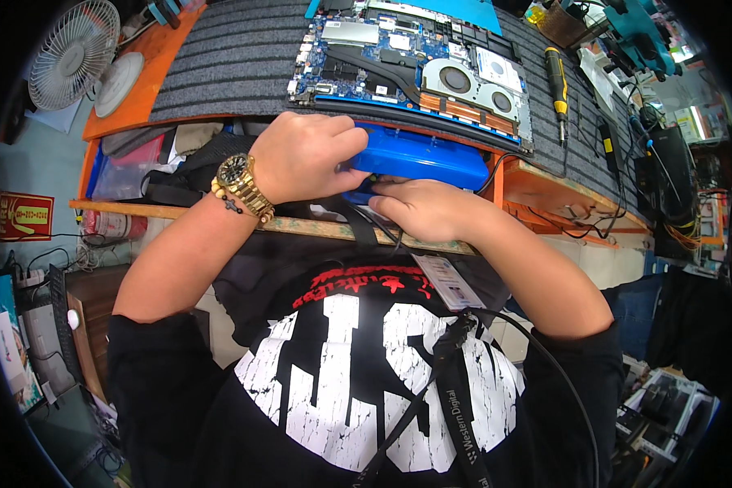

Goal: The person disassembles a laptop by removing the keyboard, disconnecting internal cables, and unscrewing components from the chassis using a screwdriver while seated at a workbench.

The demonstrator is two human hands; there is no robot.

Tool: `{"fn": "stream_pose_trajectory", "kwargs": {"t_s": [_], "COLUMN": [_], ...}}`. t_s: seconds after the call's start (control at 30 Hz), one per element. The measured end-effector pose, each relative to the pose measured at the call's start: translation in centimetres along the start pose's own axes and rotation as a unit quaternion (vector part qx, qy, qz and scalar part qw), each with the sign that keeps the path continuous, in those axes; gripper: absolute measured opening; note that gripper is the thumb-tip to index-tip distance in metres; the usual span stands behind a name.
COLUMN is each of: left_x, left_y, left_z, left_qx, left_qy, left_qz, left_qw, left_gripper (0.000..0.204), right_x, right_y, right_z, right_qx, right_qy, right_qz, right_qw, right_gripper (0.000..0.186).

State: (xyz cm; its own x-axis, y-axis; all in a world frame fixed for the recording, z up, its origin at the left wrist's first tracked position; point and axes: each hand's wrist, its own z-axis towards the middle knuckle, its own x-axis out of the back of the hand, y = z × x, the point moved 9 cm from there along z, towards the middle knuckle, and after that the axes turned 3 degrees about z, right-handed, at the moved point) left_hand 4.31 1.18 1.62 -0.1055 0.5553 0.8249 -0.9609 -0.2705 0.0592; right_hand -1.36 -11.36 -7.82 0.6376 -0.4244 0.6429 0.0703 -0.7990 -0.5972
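A long blue case point(431, 159) sits in the open drawer beneath the bench edge. My left hand point(305, 154) is closed at the case's left end, with its fingertips pressed on the near corner. On the case's near side my right hand point(421, 208) is closed, its thumb and fingers gripping the lower edge close to my left fingertips. Whatever lies between the fingertips is mostly hidden. Just beyond the drawer, an opened laptop base point(390, 69) shows its blue circuit board, copper heat pipes and two fans.
A striped grey mat point(220, 73) covers the bench. On it, right of the laptop, lies a yellow-and-black screwdriver point(556, 85). Cloth and bags point(159, 159) fill the drawer's left side. A white fan point(73, 53) stands far left. Cables point(614, 175) hang at the right.
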Motion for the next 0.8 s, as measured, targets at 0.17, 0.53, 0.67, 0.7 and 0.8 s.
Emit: {"fn": "stream_pose_trajectory", "kwargs": {"t_s": [0.17, 0.53, 0.67, 0.7, 0.8], "left_x": [0.2, 0.0, 0.1, 0.1, 0.4], "left_y": [0.0, -0.1, -0.1, -0.1, -0.3], "left_z": [0.1, 0.3, 0.5, 0.5, 0.6], "left_qx": [-0.003, 0.003, 0.007, 0.008, 0.014], "left_qy": [0.003, -0.015, -0.020, -0.020, -0.017], "left_qz": [-0.006, -0.015, -0.014, -0.016, -0.024], "left_qw": [1.000, 1.000, 1.000, 1.000, 0.999], "left_gripper": [0.037, 0.035, 0.039, 0.039, 0.042], "right_x": [-0.2, -1.4, -1.0, -0.8, -0.2], "right_y": [-0.2, 0.0, -0.9, -0.9, -0.6], "right_z": [1.3, 2.9, 3.3, 3.1, 1.4], "right_qx": [-0.047, -0.059, -0.036, -0.033, -0.045], "right_qy": [-0.021, -0.028, 0.013, 0.023, 0.033], "right_qz": [-0.025, -0.032, -0.006, 0.002, 0.019], "right_qw": [0.998, 0.997, 0.999, 0.999, 0.998], "right_gripper": [0.078, 0.088, 0.086, 0.086, 0.084]}}
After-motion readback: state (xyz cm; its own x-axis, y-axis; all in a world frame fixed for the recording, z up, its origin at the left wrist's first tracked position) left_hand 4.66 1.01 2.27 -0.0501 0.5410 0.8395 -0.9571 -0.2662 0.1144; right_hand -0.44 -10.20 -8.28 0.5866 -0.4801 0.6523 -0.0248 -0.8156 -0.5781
